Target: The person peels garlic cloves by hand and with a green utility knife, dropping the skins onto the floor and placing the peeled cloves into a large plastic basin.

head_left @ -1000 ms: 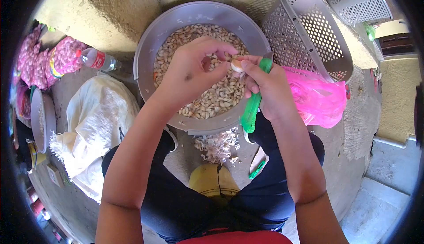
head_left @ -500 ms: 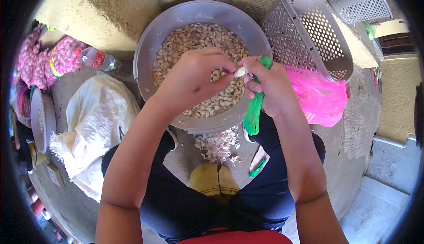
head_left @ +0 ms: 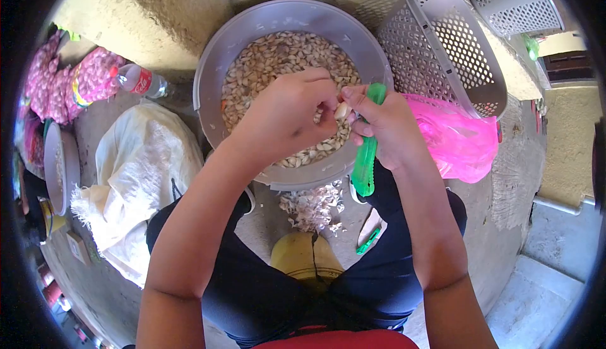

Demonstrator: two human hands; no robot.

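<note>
Head view: above the near edge of the grey basin (head_left: 208, 77), my left hand (head_left: 287, 118) pinches a garlic clove (head_left: 343, 110). I judge it light, firm and slick-skinned, best gripped at its ends by the fingertips. My right hand (head_left: 385, 128), over that same edge, clenches the green knife (head_left: 366, 159).

green knife (head_left: 365, 159), grey basin (head_left: 214, 71), pink bag (head_left: 461, 144).
</note>
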